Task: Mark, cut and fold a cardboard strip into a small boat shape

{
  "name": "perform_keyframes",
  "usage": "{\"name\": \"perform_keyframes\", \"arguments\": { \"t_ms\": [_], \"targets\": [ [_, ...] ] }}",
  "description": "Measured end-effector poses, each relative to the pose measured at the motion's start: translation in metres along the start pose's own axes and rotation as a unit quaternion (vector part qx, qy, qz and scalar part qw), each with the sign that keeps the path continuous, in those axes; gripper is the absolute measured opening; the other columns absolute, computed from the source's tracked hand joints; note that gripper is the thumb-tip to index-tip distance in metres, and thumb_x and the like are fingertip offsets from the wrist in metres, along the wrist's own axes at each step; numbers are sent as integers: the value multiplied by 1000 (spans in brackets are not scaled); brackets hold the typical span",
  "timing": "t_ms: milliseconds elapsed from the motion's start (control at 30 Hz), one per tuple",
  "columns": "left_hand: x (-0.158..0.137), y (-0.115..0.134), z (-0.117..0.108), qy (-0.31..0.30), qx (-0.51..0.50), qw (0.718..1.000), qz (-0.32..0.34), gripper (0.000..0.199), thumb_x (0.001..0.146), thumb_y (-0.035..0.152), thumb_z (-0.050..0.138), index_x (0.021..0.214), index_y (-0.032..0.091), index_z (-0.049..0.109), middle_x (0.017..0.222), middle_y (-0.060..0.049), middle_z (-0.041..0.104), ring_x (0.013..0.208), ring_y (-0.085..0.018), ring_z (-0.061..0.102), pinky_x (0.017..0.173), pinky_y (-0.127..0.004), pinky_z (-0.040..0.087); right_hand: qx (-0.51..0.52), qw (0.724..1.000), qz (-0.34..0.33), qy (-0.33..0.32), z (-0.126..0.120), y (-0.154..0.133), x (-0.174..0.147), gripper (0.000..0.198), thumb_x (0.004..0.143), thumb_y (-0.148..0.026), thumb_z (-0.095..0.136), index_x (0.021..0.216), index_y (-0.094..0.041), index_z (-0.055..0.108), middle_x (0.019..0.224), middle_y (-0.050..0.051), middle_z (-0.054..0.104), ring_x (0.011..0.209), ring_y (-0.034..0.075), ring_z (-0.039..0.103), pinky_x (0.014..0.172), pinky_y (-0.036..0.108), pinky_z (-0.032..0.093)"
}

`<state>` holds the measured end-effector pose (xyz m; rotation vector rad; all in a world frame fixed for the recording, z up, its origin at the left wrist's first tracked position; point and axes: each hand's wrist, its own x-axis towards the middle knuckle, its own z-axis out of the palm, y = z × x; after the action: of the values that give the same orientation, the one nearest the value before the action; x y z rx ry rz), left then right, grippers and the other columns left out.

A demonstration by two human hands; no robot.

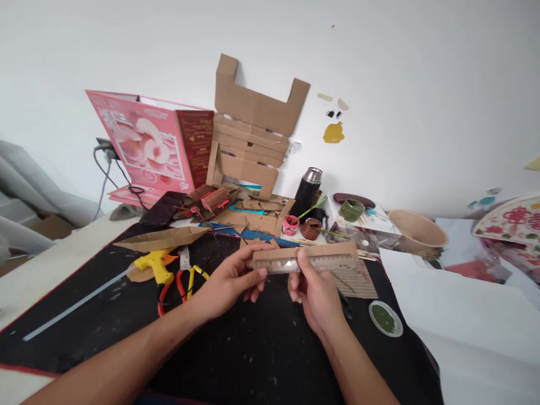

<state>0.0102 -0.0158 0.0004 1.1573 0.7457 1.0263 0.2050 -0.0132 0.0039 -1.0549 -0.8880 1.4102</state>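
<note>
Above the black mat, a clear ruler lies along a narrow strip of brown cardboard. My left hand pinches the left end, thumb in front and fingers behind. Toward the right part, my right hand grips both, its thumb pressed on the ruler's face. Behind and below the strip's right end is a piece of corrugated cardboard. Left of my left hand lie a yellow glue gun with a long glue stick, red-handled scissors and yellow-handled pliers.
Cardboard scraps pile up at the back. Paint jars, a black thermos and a tan bowl stand along the wall. A lid with green paint lies right. A pink box stands at the back left.
</note>
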Motion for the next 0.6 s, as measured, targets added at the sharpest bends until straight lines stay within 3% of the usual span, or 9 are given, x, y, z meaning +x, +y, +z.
{"name": "perform_keyframes", "arguments": {
  "t_ms": [133, 300, 600],
  "targets": [
    [2, 2, -3, 46, -40, 998, -8, 71, 87, 50, 91, 143, 17, 63, 67, 4, 66, 48, -11, 56, 44, -21, 31, -6, 999, -5, -34, -1, 0, 0, 74, 77, -84, 84, 55, -17, 60, 46, -2, 52, 37, 8, 47, 39, 20, 28],
    [6, 4, -10, 101, -56, 993, 15, 63, 84, 43, 92, 136, 19, 67, 66, 5, 63, 49, -11, 53, 44, -20, 33, 4, 999, -34, 23, -4, 0, 3, 69, 70, -82, 90, 87, -17, 78, 50, -6, 54, 36, 10, 47, 36, 19, 28],
    [6, 6, -12, 91, -19, 994, 56, 54, 87, 43, 91, 130, 19, 71, 78, 4, 65, 51, -8, 52, 45, -20, 38, -33, 997, -55, 39, -7, 3, 5, 65, 76, -79, 88, 81, -16, 77, 46, -7, 46, 36, 11, 48, 37, 21, 29]
  ]
}}
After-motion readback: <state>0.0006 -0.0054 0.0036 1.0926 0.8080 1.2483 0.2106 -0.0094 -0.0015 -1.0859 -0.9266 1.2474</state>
